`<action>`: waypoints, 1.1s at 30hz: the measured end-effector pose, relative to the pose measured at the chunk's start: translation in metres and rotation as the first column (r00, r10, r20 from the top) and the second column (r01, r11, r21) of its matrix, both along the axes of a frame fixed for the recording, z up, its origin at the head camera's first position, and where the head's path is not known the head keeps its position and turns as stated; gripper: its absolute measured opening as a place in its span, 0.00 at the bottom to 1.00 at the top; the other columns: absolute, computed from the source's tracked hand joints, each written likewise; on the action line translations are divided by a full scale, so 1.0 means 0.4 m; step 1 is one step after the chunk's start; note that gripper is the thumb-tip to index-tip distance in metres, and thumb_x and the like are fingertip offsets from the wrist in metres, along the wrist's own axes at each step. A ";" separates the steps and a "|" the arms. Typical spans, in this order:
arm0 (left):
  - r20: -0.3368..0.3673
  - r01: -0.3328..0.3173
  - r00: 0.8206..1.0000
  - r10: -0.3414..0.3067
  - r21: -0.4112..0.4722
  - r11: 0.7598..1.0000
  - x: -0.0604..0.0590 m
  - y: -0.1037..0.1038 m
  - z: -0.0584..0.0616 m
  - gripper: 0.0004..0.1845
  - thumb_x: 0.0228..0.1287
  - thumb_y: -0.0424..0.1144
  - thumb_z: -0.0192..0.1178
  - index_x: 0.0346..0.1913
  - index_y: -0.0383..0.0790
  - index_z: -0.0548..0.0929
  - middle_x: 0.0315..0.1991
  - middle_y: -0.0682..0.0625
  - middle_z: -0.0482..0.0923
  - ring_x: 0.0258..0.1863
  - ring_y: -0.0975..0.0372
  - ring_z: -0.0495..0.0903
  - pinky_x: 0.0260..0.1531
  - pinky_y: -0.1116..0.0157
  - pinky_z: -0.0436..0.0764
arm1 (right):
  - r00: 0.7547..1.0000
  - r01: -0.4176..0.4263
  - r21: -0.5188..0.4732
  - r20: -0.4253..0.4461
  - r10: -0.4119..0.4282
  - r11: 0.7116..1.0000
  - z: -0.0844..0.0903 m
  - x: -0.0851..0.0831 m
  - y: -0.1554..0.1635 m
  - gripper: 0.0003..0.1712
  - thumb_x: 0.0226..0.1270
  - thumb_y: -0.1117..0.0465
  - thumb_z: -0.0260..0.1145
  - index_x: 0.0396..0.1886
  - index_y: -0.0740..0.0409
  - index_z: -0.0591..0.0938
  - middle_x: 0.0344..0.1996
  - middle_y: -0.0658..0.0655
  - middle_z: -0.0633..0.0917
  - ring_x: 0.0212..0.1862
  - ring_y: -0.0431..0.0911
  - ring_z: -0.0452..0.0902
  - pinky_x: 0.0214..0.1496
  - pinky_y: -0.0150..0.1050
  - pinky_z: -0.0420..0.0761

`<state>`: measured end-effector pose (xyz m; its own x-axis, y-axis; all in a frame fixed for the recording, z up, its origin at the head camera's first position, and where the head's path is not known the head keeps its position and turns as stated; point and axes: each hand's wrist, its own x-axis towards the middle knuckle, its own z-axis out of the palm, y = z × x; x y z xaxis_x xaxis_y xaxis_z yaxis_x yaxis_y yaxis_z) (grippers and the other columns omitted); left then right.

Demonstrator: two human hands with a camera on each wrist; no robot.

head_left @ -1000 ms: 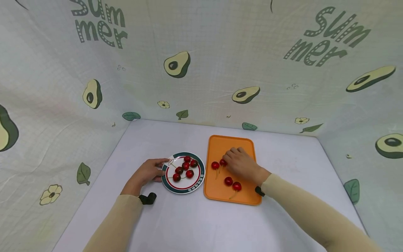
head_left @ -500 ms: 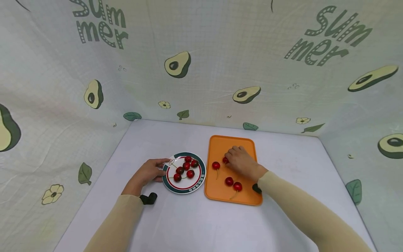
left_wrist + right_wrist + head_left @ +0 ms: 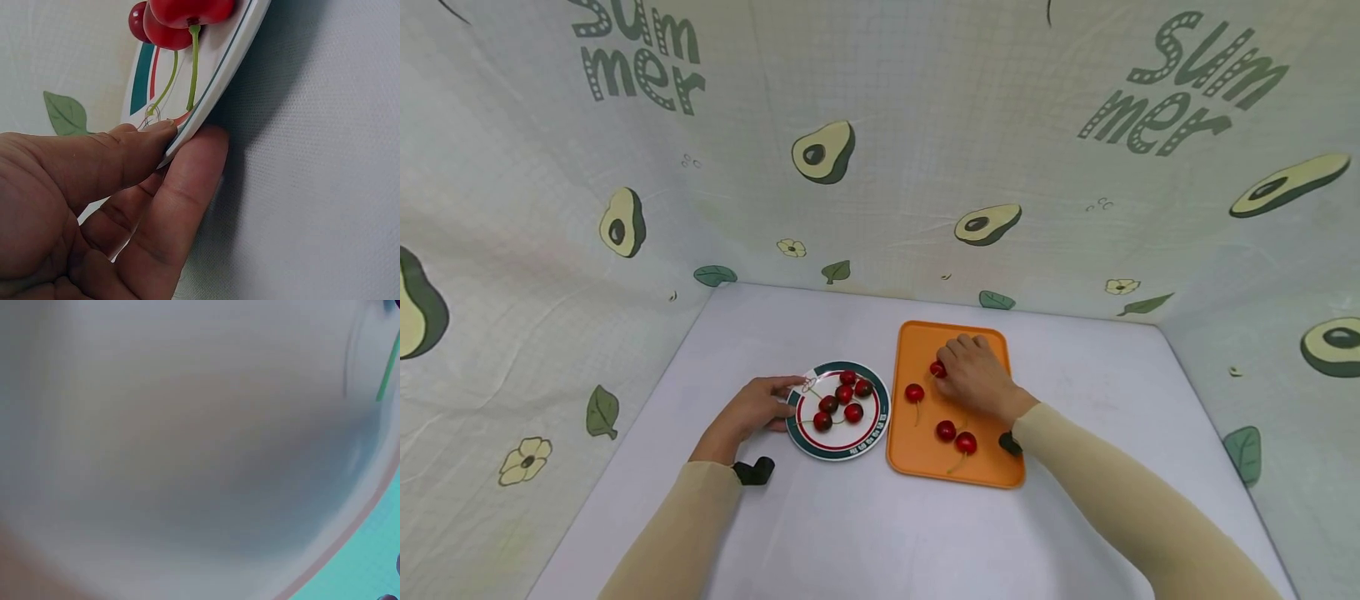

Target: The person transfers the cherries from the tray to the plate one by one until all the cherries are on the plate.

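A round plate [image 3: 875, 422] with a green and red rim holds several red cherries [image 3: 844, 394]. My left hand [image 3: 752, 408] pinches the plate's left rim [image 3: 206, 106], thumb on top and fingers underneath. To its right lies an orange tray [image 3: 917, 457] with three loose cherries: one [image 3: 914, 392] at the left, two [image 3: 956, 437] toward the front. My right hand [image 3: 972, 373] is over the tray with curled fingers holding a cherry [image 3: 937, 368] at its fingertips. The right wrist view is a blur.
The plate and tray sit on a pale tabletop [image 3: 865, 533]. Cloth walls printed with avocados [image 3: 822, 152] close in the back and both sides. Bare tabletop lies in front of the plate and tray.
My right hand has moved toward the back of the tray, taking one cherry with it away from the cherry at the left. The left hand and plate have stayed put.
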<state>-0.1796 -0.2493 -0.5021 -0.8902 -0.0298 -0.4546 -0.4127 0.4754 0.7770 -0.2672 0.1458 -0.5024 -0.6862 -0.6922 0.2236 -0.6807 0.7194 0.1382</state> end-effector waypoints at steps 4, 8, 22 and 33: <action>-0.002 0.001 1.000 -0.001 -0.001 1.000 -0.003 -0.001 -0.002 0.32 0.68 0.27 0.66 0.74 0.48 0.78 0.62 0.38 0.75 0.37 0.57 0.83 0.38 0.65 0.89 | 1.000 0.009 -0.001 -0.007 -0.009 1.000 0.008 0.002 -0.013 0.20 0.72 0.47 0.69 0.47 0.60 0.81 0.39 0.57 0.80 0.44 0.54 0.69 0.51 0.50 0.72; 0.001 0.002 1.000 -0.002 -0.004 1.000 -0.005 -0.002 -0.006 0.32 0.68 0.27 0.66 0.74 0.48 0.78 0.63 0.37 0.75 0.37 0.57 0.83 0.37 0.65 0.89 | 1.000 0.015 0.002 0.001 -0.015 1.000 0.023 0.007 -0.037 0.21 0.72 0.46 0.69 0.49 0.59 0.81 0.41 0.57 0.80 0.47 0.54 0.70 0.55 0.51 0.73; -0.005 -0.004 1.000 0.005 0.007 1.000 -0.006 -0.004 -0.014 0.32 0.68 0.27 0.66 0.74 0.48 0.78 0.63 0.38 0.75 0.37 0.57 0.83 0.38 0.65 0.89 | 0.994 -0.103 -0.015 -0.021 0.103 0.995 0.040 0.037 -0.152 0.19 0.74 0.45 0.66 0.46 0.56 0.80 0.39 0.55 0.79 0.46 0.53 0.70 0.51 0.47 0.68; -0.003 0.002 1.000 -0.002 0.004 1.000 -0.006 -0.006 -0.015 0.32 0.68 0.28 0.66 0.74 0.47 0.77 0.63 0.37 0.74 0.37 0.56 0.83 0.38 0.66 0.89 | 0.987 -0.160 0.053 -0.022 0.162 0.986 0.024 0.070 -0.198 0.22 0.73 0.41 0.66 0.46 0.55 0.81 0.37 0.52 0.78 0.46 0.50 0.71 0.51 0.46 0.70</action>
<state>-0.1821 -0.2518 -0.5079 -0.8914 -0.0261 -0.4524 -0.4096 0.4733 0.7799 -0.2393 0.0664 -0.4927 -0.5591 -0.8041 0.2020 -0.7828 0.5923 0.1911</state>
